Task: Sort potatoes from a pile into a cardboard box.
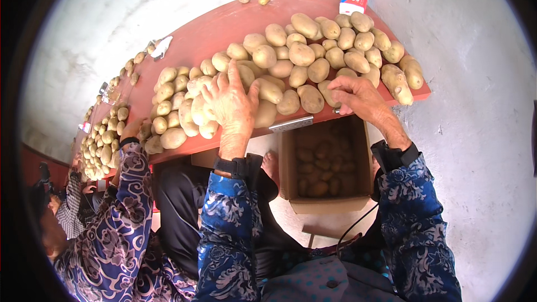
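My left hand (pixel 230 106) rests over the potatoes at the table's front, fingers spread, touching a large pale potato (pixel 200 111) and the ones beside it. My right hand (pixel 358 98) is at the front edge, right of centre, its thumb and fingers curled by a small metallic piece; what they hold is hidden. Potatoes (pixel 302 53) lie packed across the red table (pixel 196 31), with long ones (pixel 396 84) at the right end. A silver metal strip (pixel 291 124) sits along the front edge between my hands.
Below the table is a cardboard box (pixel 324 204) with potatoes inside. A tissue pack (pixel 353 1) stands at the back right, against white walls. At the left, co-workers (pixel 112 229) sit by more potatoes, one person's hand (pixel 132 130) reaching onto the table. A white cloth (pixel 161 47) lies behind.
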Motion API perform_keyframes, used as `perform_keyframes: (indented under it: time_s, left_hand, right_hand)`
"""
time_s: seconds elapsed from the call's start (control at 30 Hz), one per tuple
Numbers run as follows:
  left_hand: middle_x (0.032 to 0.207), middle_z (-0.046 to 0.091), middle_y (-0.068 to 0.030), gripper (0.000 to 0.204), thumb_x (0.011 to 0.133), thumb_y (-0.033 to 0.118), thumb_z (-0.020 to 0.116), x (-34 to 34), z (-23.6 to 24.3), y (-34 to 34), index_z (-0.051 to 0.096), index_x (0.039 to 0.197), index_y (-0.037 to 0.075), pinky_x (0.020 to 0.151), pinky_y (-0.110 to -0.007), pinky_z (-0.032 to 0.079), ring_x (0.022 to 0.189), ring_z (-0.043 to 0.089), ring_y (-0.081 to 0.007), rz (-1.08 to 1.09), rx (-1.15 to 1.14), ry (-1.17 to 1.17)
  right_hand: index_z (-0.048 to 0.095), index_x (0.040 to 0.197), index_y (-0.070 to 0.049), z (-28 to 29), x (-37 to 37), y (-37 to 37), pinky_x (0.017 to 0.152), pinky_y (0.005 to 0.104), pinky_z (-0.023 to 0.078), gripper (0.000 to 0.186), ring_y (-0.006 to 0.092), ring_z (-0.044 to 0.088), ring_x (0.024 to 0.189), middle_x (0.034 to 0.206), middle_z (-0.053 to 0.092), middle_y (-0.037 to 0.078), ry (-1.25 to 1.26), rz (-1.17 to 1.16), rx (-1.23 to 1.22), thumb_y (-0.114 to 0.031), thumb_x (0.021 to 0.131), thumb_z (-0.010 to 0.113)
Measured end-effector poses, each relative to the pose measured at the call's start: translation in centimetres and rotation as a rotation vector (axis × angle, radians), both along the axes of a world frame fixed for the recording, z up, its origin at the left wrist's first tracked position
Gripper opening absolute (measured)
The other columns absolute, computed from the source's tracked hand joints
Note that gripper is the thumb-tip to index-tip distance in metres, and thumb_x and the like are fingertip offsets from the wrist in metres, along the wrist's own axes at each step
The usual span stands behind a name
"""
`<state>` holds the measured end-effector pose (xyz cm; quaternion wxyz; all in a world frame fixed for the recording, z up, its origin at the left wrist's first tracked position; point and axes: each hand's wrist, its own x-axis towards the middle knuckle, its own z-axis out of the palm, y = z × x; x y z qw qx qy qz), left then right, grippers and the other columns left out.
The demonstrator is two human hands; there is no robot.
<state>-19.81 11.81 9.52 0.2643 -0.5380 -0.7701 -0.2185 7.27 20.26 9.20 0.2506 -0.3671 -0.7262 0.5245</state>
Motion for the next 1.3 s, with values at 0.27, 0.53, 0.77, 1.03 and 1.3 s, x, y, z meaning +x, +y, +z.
perform_keyframes:
  time_s: [0.27,0.53,0.77,1.03,1.3]
  left_hand:
    - [0.106,0.063,-0.0157,0.057,0.073,0.033,0.078,0.3,1.2,0.1,0.061,0.124,0.013,0.101,-0.052,0.036,0.103,0.056,-0.0353,-0.119,0.142,0.018]
    - [0.108,0.057,-0.0139,0.054,0.067,0.018,0.076,6.9,1.7,-2.4,0.061,0.119,0.014,0.087,-0.044,0.050,0.102,0.056,-0.0348,-0.924,-0.080,-0.180]
    - [0.101,0.058,-0.0116,0.053,0.067,0.018,0.077,10.1,-1.6,-2.3,0.061,0.117,0.012,0.084,-0.043,0.050,0.097,0.058,-0.0336,-1.149,-0.407,-0.262]
    - [0.102,0.063,-0.0099,0.029,0.076,0.013,0.075,9.4,-0.4,-1.9,0.066,0.103,0.009,0.085,-0.042,0.049,0.096,0.060,-0.0313,-1.124,-0.150,-0.264]
    - [0.115,0.060,-0.0139,0.046,0.069,0.001,0.066,4.1,0.3,-0.9,0.066,0.114,0.012,0.095,-0.047,0.044,0.109,0.056,-0.0355,-0.411,0.087,0.017]
  right_hand:
    - [0.063,0.111,-0.001,-0.4,-0.2,0.6,0.058,0.0255,0.051,0.025,0.0106,0.063,0.064,0.082,0.062,0.002,-0.004,0.038,0.094,-0.019,0.094,0.061]
    - [0.064,0.110,-0.002,-0.4,0.7,0.8,0.058,0.0232,0.051,0.019,0.0080,0.061,0.063,0.080,0.062,0.000,-0.014,-0.020,0.083,-0.013,0.094,0.060]
    - [0.064,0.109,-0.002,-0.4,0.9,0.9,0.056,0.0225,0.049,0.021,0.0077,0.059,0.062,0.080,0.062,0.000,0.019,0.003,0.147,-0.013,0.093,0.061]
    - [0.064,0.104,0.003,0.1,0.5,0.6,0.054,0.0285,0.050,0.021,0.0128,0.062,0.060,0.078,0.062,0.005,0.028,-0.021,0.084,-0.013,0.091,0.061]
    - [0.064,0.109,-0.003,-0.2,0.8,0.7,0.056,0.0221,0.051,0.018,0.0068,0.060,0.062,0.078,0.060,-0.001,-0.023,-0.018,0.049,-0.014,0.096,0.060]
